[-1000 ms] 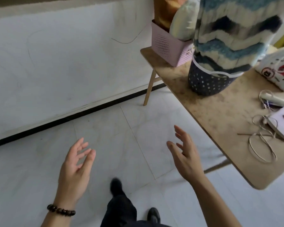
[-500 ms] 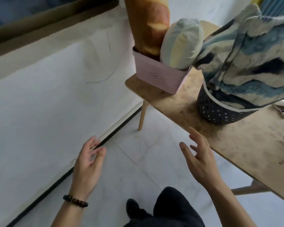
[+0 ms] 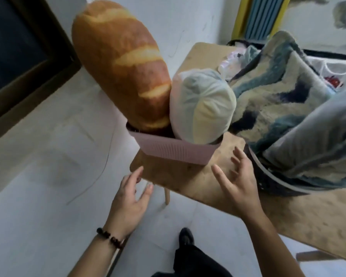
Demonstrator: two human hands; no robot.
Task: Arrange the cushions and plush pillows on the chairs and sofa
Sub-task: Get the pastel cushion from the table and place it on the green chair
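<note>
A long bread-shaped plush pillow (image 3: 124, 62) stands upright in a pink basket (image 3: 174, 149) on a wooden table (image 3: 238, 196). Beside it in the same basket sits a pale rounded cushion (image 3: 202, 105). To the right, a blue-and-cream wavy plush cushion (image 3: 284, 104) fills a dark dotted basket (image 3: 268, 176). My left hand (image 3: 131, 198) hovers open just below the table's corner, under the pink basket. My right hand (image 3: 238, 180) is open over the table between the two baskets, empty.
A white wall and a dark-framed window (image 3: 18, 56) lie to the left. White tile floor (image 3: 38, 206) spreads below, with my dark shoe (image 3: 186, 236) on it. A plastic bag (image 3: 230, 60) sits at the table's far end.
Both open hands have risen toward the pink basket as I stepped closer. The view has tilted up, and the whole bread pillow now shows.
</note>
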